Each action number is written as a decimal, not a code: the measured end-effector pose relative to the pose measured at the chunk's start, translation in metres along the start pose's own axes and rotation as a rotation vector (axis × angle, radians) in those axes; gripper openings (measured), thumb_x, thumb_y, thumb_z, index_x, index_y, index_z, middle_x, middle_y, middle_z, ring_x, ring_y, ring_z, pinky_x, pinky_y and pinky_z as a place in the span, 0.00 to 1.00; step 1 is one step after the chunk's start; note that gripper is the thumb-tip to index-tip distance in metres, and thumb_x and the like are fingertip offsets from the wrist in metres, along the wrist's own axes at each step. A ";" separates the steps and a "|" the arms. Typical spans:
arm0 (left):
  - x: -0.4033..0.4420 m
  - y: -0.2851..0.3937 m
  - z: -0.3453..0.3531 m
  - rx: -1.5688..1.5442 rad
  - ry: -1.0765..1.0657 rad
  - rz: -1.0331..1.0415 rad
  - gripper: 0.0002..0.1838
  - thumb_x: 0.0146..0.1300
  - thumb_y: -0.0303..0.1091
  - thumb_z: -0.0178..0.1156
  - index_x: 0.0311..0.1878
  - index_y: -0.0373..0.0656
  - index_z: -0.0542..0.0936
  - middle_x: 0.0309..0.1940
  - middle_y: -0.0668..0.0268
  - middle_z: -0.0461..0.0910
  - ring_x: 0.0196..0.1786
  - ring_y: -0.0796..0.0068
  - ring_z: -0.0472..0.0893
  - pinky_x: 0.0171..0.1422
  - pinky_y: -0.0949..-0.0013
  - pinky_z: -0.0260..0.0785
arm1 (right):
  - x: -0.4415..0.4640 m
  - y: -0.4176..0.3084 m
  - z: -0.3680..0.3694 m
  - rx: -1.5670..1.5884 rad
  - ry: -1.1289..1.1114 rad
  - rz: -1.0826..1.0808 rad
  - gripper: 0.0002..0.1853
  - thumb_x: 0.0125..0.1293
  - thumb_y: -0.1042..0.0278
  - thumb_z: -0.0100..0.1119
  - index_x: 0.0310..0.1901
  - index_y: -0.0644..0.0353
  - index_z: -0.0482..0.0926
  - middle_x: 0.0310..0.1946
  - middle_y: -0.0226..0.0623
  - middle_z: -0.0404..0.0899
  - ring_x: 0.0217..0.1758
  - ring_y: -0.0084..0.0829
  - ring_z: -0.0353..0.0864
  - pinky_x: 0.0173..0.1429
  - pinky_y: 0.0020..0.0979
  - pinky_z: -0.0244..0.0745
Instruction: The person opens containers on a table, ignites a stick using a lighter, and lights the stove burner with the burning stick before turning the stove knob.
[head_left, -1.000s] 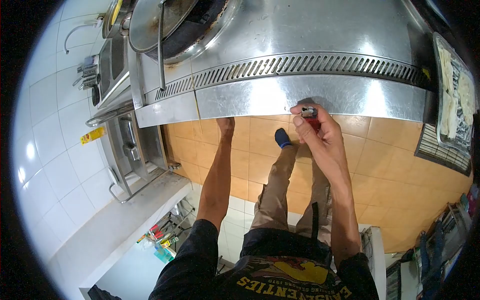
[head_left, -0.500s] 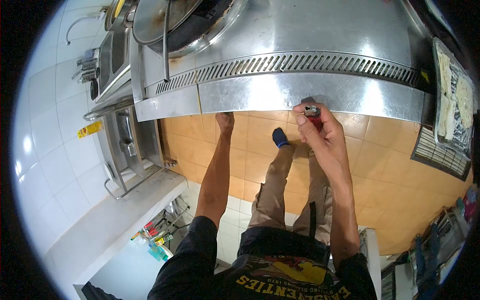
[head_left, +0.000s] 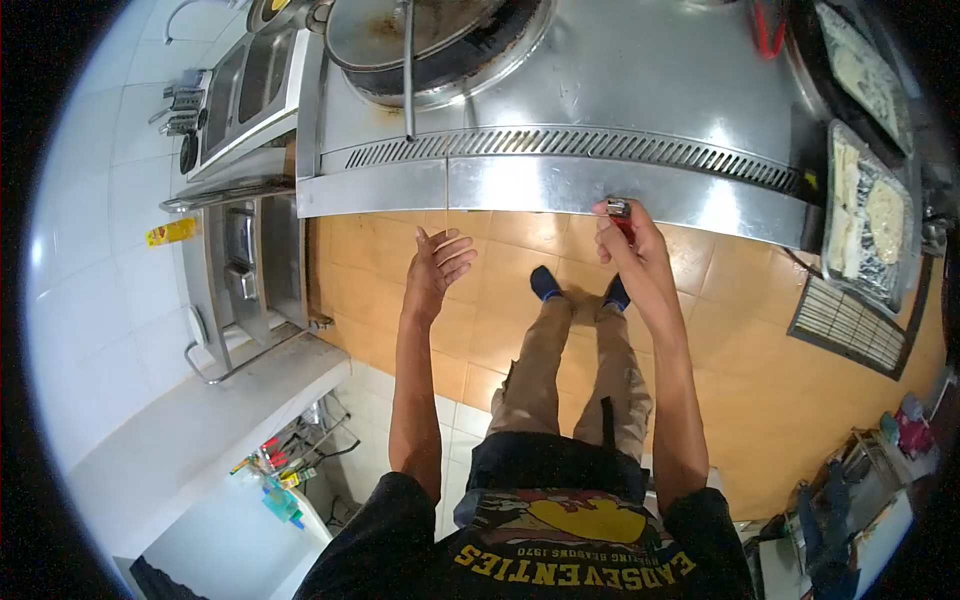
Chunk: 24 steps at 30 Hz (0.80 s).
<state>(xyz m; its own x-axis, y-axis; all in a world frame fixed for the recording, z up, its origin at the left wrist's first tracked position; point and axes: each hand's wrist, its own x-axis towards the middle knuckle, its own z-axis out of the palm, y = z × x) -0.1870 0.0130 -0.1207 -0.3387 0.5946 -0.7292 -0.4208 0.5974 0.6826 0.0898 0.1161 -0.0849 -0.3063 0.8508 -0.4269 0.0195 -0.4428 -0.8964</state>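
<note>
In the head view, my right hand (head_left: 643, 256) is closed around a red lighter (head_left: 624, 225) with a metal top, held at the front edge of the steel stove top (head_left: 620, 80). My left hand (head_left: 436, 272) hangs in front of that edge, fingers spread and palm showing, holding nothing. Just above its fingertips, a thin stick (head_left: 447, 185) lies across the stove's rim and juts past it. A large pan (head_left: 375, 80) with a glass lid (head_left: 390, 35) sits on the stove, its long handle (head_left: 409, 100) pointing toward me.
At right, a foil-lined tray (head_left: 838, 270) holds pale, floury pieces, with a second tray (head_left: 870, 75) behind it. A wire rack (head_left: 845, 327) sits below. To the left are a sink (head_left: 265, 85) and an open drawer (head_left: 280, 250). Red tongs-like loops (head_left: 768, 35) lie on the stove.
My left hand has come out from beneath the stove's front edge and opened. The right hand still grips the lighter. The view has shifted, bringing more of the right-hand trays into sight.
</note>
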 end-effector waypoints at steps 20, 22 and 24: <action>-0.096 0.041 0.069 0.301 -0.071 0.364 0.10 0.72 0.33 0.51 0.40 0.36 0.77 0.23 0.71 0.73 0.25 0.84 0.70 0.31 0.79 0.64 | 0.038 -0.041 0.031 0.038 0.149 0.058 0.28 0.70 0.37 0.43 0.25 0.54 0.71 0.18 0.22 0.65 0.22 0.17 0.61 0.27 0.22 0.54; -0.096 0.047 0.071 0.309 -0.021 0.432 0.07 0.68 0.29 0.55 0.39 0.34 0.78 0.22 0.70 0.74 0.25 0.85 0.72 0.31 0.79 0.66 | 0.054 -0.040 0.029 0.024 0.114 0.057 0.26 0.70 0.40 0.42 0.25 0.54 0.71 0.18 0.22 0.65 0.21 0.17 0.59 0.26 0.22 0.53; -0.104 0.060 0.079 0.350 0.003 0.412 0.07 0.68 0.29 0.55 0.38 0.35 0.78 0.22 0.71 0.74 0.25 0.86 0.71 0.31 0.79 0.66 | 0.061 -0.043 0.035 0.062 0.114 0.062 0.23 0.69 0.47 0.40 0.24 0.55 0.71 0.18 0.21 0.64 0.21 0.16 0.58 0.24 0.23 0.51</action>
<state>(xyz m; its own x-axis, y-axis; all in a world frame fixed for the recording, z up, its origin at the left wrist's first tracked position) -0.1107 0.0297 -0.0001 -0.4193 0.8161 -0.3977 0.0528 0.4593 0.8867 0.0365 0.1771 -0.0681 -0.1958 0.8463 -0.4953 -0.0253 -0.5093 -0.8602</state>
